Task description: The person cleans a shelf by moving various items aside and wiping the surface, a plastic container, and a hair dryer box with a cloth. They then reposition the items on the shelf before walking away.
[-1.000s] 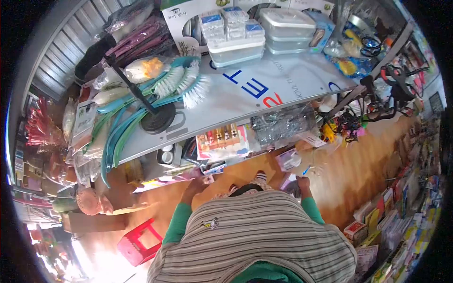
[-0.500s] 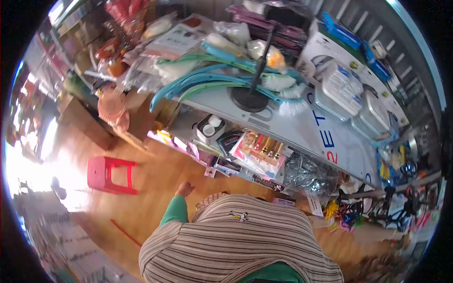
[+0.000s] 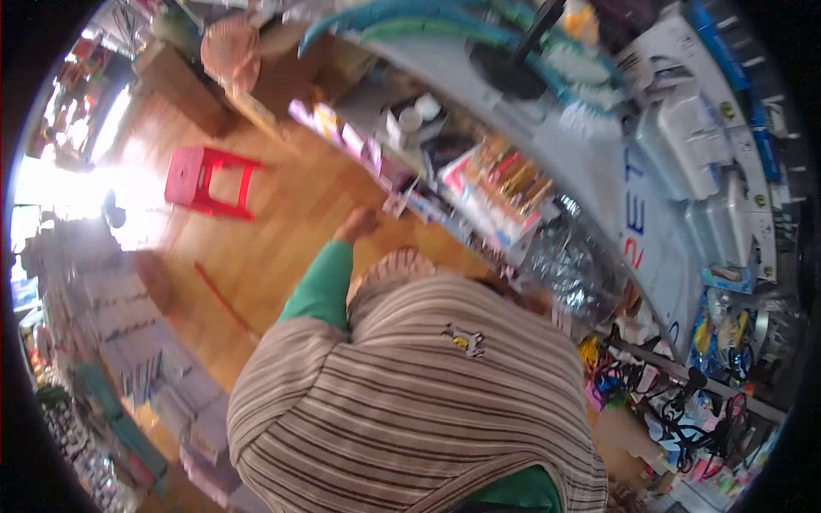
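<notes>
My left hand point(image 3: 359, 224), at the end of a green sleeve point(image 3: 318, 286), hangs over the wooden floor. It looks loosely open, though its fingers are a little blurred, and I see nothing in it. Nearest to it is the lower shelf's edge with small packages point(image 3: 395, 203). Farther left stands a red plastic stool point(image 3: 208, 182). My right hand is out of sight. A striped top point(image 3: 428, 376) with a small embroidered figure covers my body.
A display counter point(image 3: 590, 175) runs diagonally on my right, bearing blue-green brushes point(image 3: 402, 19) and plastic containers point(image 3: 680, 141). Below it are boxed goods point(image 3: 500, 192) and a dark plastic-wrapped bundle point(image 3: 569, 265). A red stick point(image 3: 224, 299) lies on the floor, beside stocked shelves point(image 3: 111, 308).
The view has tipped lower and turned, so the counter and stool sit higher in the picture. My left arm shows more and reaches farther forward. Nothing has been picked up.
</notes>
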{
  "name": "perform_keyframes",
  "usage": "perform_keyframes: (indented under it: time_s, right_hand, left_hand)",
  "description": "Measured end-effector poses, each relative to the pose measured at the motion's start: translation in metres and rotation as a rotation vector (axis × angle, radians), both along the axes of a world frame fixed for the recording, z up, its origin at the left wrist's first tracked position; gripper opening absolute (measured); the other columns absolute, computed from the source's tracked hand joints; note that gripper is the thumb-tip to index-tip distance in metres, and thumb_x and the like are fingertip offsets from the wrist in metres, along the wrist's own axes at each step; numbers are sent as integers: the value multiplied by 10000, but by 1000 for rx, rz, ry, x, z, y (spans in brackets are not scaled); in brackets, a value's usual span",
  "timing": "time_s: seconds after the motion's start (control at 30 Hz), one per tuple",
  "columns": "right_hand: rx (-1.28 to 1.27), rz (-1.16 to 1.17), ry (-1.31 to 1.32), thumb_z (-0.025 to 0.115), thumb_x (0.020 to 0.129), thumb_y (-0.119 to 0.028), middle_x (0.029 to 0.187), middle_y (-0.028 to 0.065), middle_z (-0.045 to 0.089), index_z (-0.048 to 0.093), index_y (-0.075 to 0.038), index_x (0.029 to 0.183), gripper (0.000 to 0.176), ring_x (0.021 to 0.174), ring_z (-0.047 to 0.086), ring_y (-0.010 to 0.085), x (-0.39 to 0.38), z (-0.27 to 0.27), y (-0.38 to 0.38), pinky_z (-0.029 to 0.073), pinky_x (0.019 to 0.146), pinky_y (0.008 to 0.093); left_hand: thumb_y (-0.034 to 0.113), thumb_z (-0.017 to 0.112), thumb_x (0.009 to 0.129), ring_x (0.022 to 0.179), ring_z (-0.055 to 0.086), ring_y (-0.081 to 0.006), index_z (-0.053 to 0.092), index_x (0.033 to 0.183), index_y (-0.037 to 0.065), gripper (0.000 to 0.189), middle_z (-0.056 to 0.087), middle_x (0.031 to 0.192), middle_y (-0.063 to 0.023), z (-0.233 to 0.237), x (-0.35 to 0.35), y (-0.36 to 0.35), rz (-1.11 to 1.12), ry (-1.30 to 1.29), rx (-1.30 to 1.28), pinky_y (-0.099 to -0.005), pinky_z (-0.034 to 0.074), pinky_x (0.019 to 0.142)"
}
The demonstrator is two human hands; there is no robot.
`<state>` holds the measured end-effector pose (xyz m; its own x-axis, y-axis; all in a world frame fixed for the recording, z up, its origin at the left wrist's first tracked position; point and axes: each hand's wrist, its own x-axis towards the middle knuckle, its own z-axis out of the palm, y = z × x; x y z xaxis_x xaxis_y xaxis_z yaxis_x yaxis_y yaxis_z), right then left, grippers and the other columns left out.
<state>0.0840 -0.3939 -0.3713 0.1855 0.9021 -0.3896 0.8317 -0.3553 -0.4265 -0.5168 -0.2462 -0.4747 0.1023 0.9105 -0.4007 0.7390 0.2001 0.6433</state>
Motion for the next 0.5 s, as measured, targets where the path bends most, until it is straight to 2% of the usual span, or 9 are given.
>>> perform_keyframes:
  time_s: [0.03, 0.1, 0.27, 0.37, 0.47, 0.5]
  right_hand:
    - [-49, 25, -10, 565, 763, -343, 1105, 175, 555, 551, -10, 1086, 464, 1031, 524, 302, 5, -1, -20, 403, 875, 386]
    - [-121, 79, -19, 566, 764, -344, 1110, 173, 552, 548, -9, 1090, 468, 1035, 522, 301, 11, -5, -44, 402, 876, 384]
    - [-200, 159, -40, 567, 765, -345, 1124, 169, 545, 540, -8, 1102, 477, 1044, 517, 298, 27, -23, -78, 401, 878, 381]
    - [-197, 193, -66, 568, 766, -345, 1133, 167, 541, 535, -7, 1109, 483, 1050, 514, 296, 43, -35, -76, 401, 880, 379]
    - [-173, 242, -85, 569, 766, -346, 1141, 165, 537, 531, -6, 1116, 489, 1055, 511, 294, 48, -49, -57, 400, 881, 377]
    - [-153, 263, -86, 570, 767, -346, 1144, 164, 536, 529, -6, 1118, 491, 1057, 510, 293, 47, -56, -42, 400, 881, 377]
  left_hand:
    - [342, 579, 724, 758, 582, -313, 613, 821, 35, 324, 612, 812, -171, 46, 10, -4, 117, 26, -9, -413, 458, 680]
    - [322, 599, 717, 847, 580, -343, 617, 877, 23, 339, 612, 888, -195, 69, 18, -10, 248, 18, -35, -410, 459, 737]
    - [338, 627, 712, 933, 564, -353, 606, 952, 15, 403, 603, 949, -207, 53, 24, -64, 323, 14, -109, -387, 453, 801]
    - [357, 635, 710, 956, 556, -345, 596, 976, 0, 447, 597, 977, -208, 44, 28, -101, 224, 122, -264, -387, 448, 822]
    - [360, 637, 706, 956, 556, -345, 598, 979, 1, 453, 596, 980, -208, 49, 32, -121, 213, 143, -328, -388, 449, 819]
    - [359, 646, 712, 894, 579, -338, 586, 993, 13, 450, 607, 922, -213, 42, 31, -126, 231, 148, -262, -390, 460, 776]
